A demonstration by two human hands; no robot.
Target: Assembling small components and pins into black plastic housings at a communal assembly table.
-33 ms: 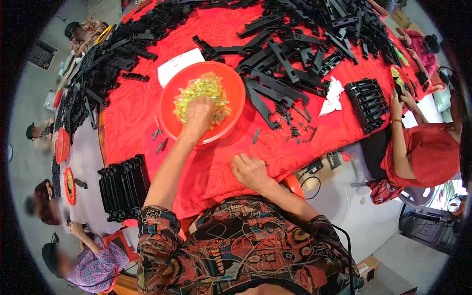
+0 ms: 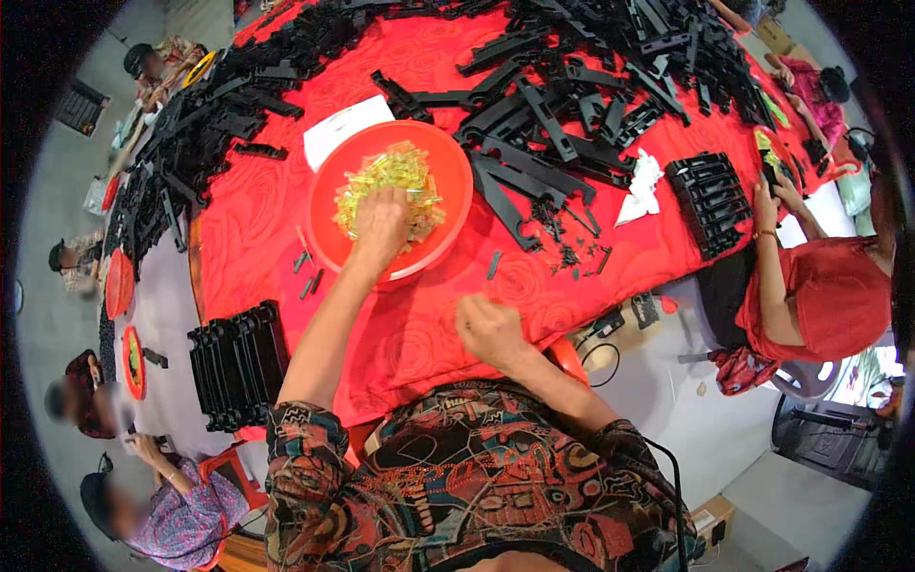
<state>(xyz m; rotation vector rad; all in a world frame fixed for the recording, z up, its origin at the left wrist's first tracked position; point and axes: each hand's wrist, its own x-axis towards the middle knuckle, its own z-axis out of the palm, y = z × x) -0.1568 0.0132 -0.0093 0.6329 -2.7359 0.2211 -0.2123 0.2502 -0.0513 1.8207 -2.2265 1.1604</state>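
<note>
My left hand (image 2: 382, 227) reaches into a red plastic bowl (image 2: 448, 238). Its fingers are bunched down on a heap of small, clear yellow-green tube-like pieces (image 2: 400, 168); the fingertips are hidden among them. My right hand (image 2: 489, 332) is curled closed over the red cloth (image 2: 410, 334), to the right of the bowl and near the table edge. Whatever it may hold is out of sight. Several small black strips (image 2: 310, 283) lie just left of the bowl, and a single black strip (image 2: 494, 265) lies between the bowl and my right hand.
Long black plastic parts (image 2: 534, 114) are piled across the far table. Neat stacks of black parts stand at left (image 2: 238, 367) and right (image 2: 710, 205). A white box (image 2: 334, 129) is behind the bowl, crumpled white tissue (image 2: 642, 186) to its right. A person in red (image 2: 820, 296) works at right.
My right hand has turned slightly and shifted a little, its fingers now blurred. My left hand remains in the bowl, barely moved.
</note>
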